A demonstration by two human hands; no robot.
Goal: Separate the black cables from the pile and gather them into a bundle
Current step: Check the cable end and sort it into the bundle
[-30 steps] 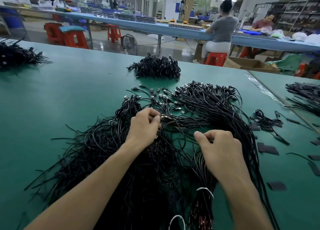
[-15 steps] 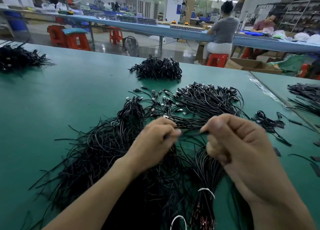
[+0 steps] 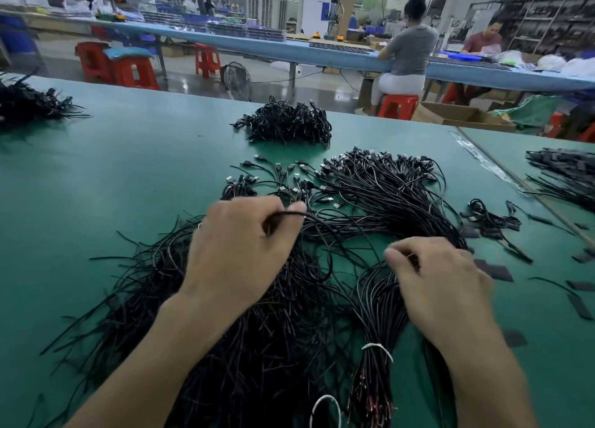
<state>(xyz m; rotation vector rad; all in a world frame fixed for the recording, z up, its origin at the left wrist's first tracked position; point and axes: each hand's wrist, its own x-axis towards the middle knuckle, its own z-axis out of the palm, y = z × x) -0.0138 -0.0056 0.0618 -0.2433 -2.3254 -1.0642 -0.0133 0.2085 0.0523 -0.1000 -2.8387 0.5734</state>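
1. The left hand (image 3: 238, 253) grips one black cable (image 3: 291, 214), with the fingers curled round it and the thumb tip beside it. The right hand (image 3: 441, 282) pinches a few strands at the top of the tied bunch (image 3: 373, 318), though blur softens its fingertips.
2. Nearer than both hands, a white tie (image 3: 377, 347) cinches that bunch, and a loose white loop (image 3: 325, 405) lies nearer yet. A firm right-hand pinch probably serves best as the anchor, so the tie does not slide.
3. Under the left grip and out to its left, the pile (image 3: 135, 286) spreads over the green table (image 3: 112, 176). Other strands cross the gripped cable just right of the grip. It is best drawn slowly along its own length, or it may drag neighbours with it.
4. Just beyond the grip lie the plug ends (image 3: 335, 205). Lining these up would likely give a neater bundle.
5. Well beyond them sits a separate heap (image 3: 286, 125) of black cables, clear of the work.
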